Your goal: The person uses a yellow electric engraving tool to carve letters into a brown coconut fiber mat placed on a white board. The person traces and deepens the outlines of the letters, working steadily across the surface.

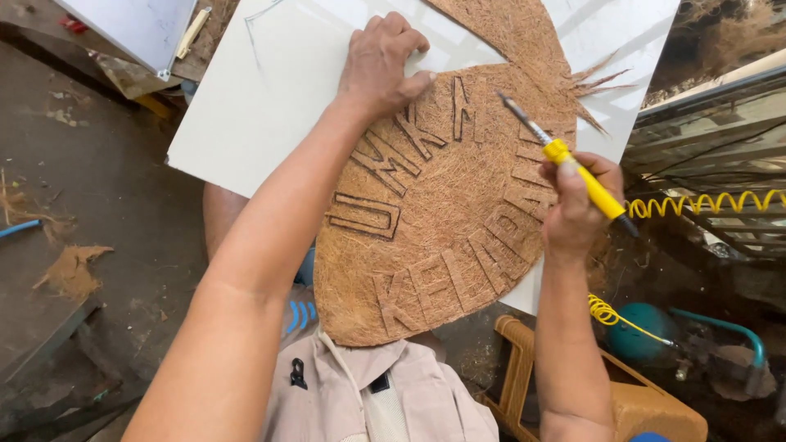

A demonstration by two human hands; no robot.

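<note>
Coconut-fibre mat (446, 205), brown and leaf-shaped with burnt-in letters, fills the middle of the frame on a white board (262, 90). The left hand (381, 61), fingers curled loosely together, presses the mat's upper edge at top centre. The right hand (577, 205), at centre right, is closed around a yellow-handled burning tool (573, 168), its metal tip angled up-left and seemingly just above the fibres. A yellow coiled cord (704, 202) trails right. Below sits a wicker stool (516, 360). Both forearms reach up from the bottom edge.
</note>
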